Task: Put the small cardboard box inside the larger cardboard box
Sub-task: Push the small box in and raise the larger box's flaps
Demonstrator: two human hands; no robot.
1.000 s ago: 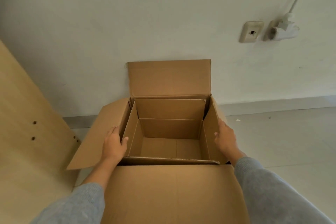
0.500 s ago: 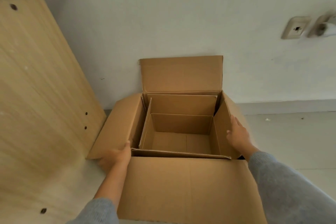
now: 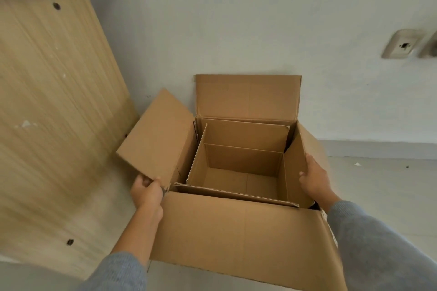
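The larger cardboard box (image 3: 236,231) stands open on the floor against the wall, its near flap spread toward me. The small cardboard box (image 3: 241,160) sits inside it, open and empty, filling most of the space. My left hand (image 3: 146,191) grips the near corner of the larger box's left flap (image 3: 156,137), which is lifted and tilted up. My right hand (image 3: 314,177) lies flat with fingers spread against the larger box's right flap (image 3: 295,153), pressing it from outside. The back flap leans upright on the wall.
A light wooden panel (image 3: 54,111) with screw holes leans at the left, close to the lifted flap. The white wall (image 3: 236,19) is right behind the box, with wall sockets (image 3: 399,45) at the right. Pale tiled floor (image 3: 383,191) extends to the right.
My left hand slid off the small box's edge to the larger box's left flap and raised it. The camera view shifted left and closer. My right hand stayed on the right flap.
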